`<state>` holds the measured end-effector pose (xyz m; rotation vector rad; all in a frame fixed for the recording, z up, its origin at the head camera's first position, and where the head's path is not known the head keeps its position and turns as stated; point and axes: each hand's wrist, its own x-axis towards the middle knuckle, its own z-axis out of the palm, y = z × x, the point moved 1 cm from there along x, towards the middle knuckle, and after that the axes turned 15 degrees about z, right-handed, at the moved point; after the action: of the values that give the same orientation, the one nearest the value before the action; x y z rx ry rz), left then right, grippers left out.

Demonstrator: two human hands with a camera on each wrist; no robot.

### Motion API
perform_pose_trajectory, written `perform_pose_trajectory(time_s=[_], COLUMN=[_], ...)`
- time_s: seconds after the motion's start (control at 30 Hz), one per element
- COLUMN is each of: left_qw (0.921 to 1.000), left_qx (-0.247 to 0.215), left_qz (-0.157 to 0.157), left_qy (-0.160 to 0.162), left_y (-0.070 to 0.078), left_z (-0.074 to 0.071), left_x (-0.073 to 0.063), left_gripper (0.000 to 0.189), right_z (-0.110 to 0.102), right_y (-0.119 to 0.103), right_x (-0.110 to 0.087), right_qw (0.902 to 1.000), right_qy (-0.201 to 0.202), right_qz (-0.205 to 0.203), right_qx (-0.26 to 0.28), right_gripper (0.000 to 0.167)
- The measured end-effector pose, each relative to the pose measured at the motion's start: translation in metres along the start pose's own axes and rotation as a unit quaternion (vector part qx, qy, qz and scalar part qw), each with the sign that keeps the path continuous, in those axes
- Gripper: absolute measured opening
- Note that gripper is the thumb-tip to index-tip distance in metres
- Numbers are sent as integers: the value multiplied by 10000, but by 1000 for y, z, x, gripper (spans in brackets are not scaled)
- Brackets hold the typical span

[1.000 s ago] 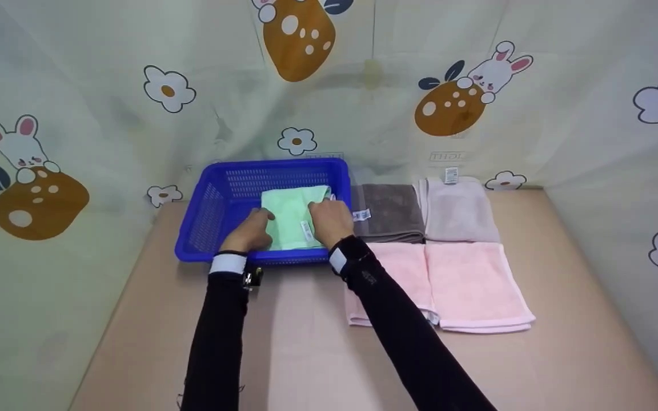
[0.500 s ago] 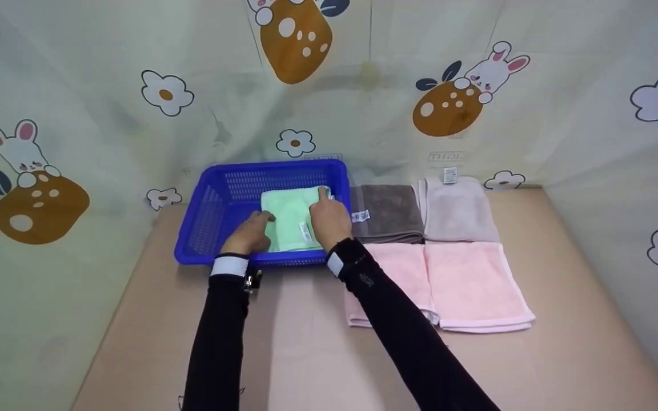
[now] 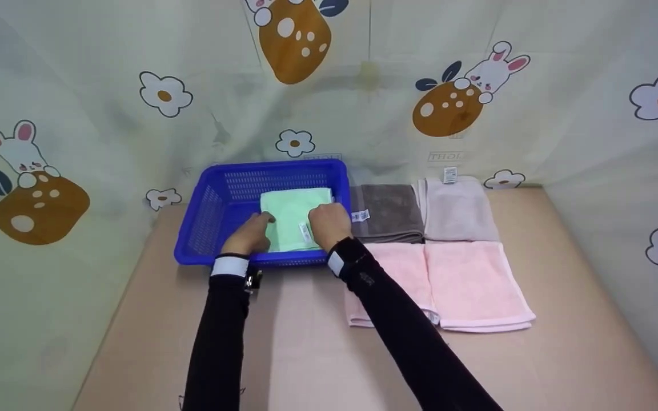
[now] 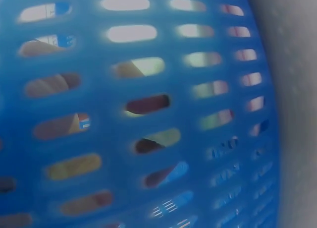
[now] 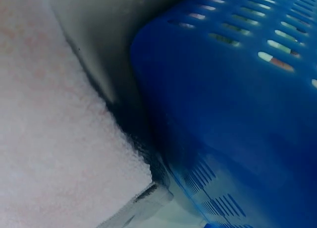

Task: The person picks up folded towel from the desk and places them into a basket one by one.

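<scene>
A folded light green towel (image 3: 292,208) with a white tag (image 3: 305,232) lies flat in the right part of a blue plastic basket (image 3: 260,167). At its left edge, my left hand (image 3: 251,233) grips with the thumb on top; the other fingertips are hidden. Over the right edge, beside the basket wall, my right hand (image 3: 330,224) is curled on the towel, knuckles up and fingertips out of sight. In the left wrist view, the slotted basket wall (image 4: 99,106) covers most of the hand. The right wrist view shows the basket's outer corner (image 5: 208,99).
Right of the basket lie a folded dark grey towel (image 3: 392,211) and a light grey one (image 3: 460,211). Two pink towels, one on the left (image 3: 400,274) and one on the right (image 3: 477,285), lie in front of them. A patterned curtain (image 3: 363,103) hangs behind.
My right index finger reached to the towel's far right corner and has curled back toward the hand. That corner now lies flatter. The left hand has hardly moved.
</scene>
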<state>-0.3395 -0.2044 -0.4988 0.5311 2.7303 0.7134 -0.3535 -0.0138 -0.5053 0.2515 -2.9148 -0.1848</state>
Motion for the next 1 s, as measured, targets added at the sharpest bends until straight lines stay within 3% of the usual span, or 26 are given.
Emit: perform_pose_trajectory(time_s=[0.27,0.6,0.8,1.0], left_qw=[10000,9999,9995,9966], left_qx=[-51,-40,16,266], left_qz=[11,110,244,406], left_qy=[31,42,224,667], left_y=[0,1,-1,0], left_z=[-1,-1,-1,-2], left_x=[-2,0,1,2], left_gripper=[69,68,67,60], right_z=[1,0,-1,-5], right_y=[0,2,3,6], right_x=[2,4,5,6], right_qw=[9982,9975,9985,9950], right_qy=[-516,-638,-446,-365], right_qz=[-276,-299,-170,-102], right_qx=[-158,-82,253,928], right_gripper=[21,20,17,12])
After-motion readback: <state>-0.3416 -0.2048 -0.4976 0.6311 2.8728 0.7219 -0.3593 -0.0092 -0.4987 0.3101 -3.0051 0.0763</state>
